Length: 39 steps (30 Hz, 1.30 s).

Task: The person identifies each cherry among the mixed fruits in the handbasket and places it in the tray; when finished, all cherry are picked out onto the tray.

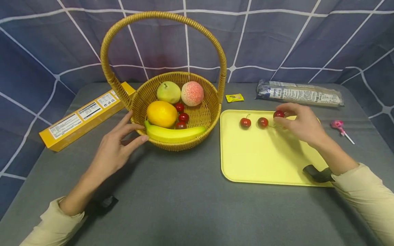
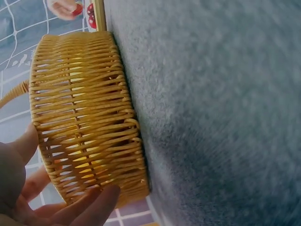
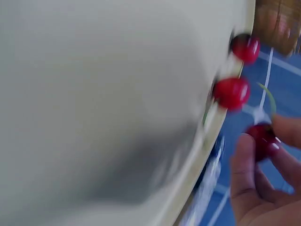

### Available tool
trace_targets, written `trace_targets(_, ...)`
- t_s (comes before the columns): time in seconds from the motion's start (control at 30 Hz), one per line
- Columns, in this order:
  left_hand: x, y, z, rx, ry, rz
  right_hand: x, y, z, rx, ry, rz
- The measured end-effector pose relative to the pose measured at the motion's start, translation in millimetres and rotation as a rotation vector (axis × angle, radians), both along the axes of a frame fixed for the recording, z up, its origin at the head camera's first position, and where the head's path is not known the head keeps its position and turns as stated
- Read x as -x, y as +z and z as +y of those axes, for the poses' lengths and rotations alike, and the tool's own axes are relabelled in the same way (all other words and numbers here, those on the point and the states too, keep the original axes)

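Head view: basket (image 1: 176,147) w/ fruit is standing L of yellow tray (image 1: 255,153); L hand (image 1: 114,147), part-curled, is gripping basket's rim; R hand (image 1: 303,124), fingers bent, is pinching cherry (image 1: 278,114) over tray, nr 2 other cherries (image 1: 245,123).

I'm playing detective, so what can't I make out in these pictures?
Head view: print on the long orange cardboard box is too small to read.
Head view: the right hand covers part of the small, round, dark red cherry.
Left wrist view: the round woven golden wicker basket hides most of the fruit inside.
Right wrist view: the long plastic-wrapped pack is blurred and cut off by the bottom edge.
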<state>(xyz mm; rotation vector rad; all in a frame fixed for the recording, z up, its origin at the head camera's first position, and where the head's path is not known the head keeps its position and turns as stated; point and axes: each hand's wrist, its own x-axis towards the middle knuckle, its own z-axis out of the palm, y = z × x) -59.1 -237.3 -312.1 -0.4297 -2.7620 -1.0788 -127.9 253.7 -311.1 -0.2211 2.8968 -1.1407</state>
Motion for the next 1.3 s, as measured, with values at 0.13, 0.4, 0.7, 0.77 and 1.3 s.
trace_targets(0.13, 0.9, 0.4, 0, -0.027, -0.008, 0.004, 0.4, -4.7, 18, -0.045, 0.014, -0.047)
trace_targets(0.4, 1.3, 3.1, 4, -0.016, -0.004, -0.031, 3.5, -11.4, 27, -0.125, 0.101, -0.058)
trace_targets(0.7, 2.3, 5.8, 6, 0.006, 0.009, -0.058, 5.1, -11.3, 21, -0.151, 0.133, -0.059)
trace_targets(0.77, 2.1, 5.8, 5, 0.003, 0.015, -0.063, 5.7, -9.6, 20, -0.151, 0.133, -0.068)
trace_targets(1.3, 0.0, 6.6, 5, 0.052, 0.045, -0.055, -5.3, 11.6, -8, -0.138, 0.075, 0.031)
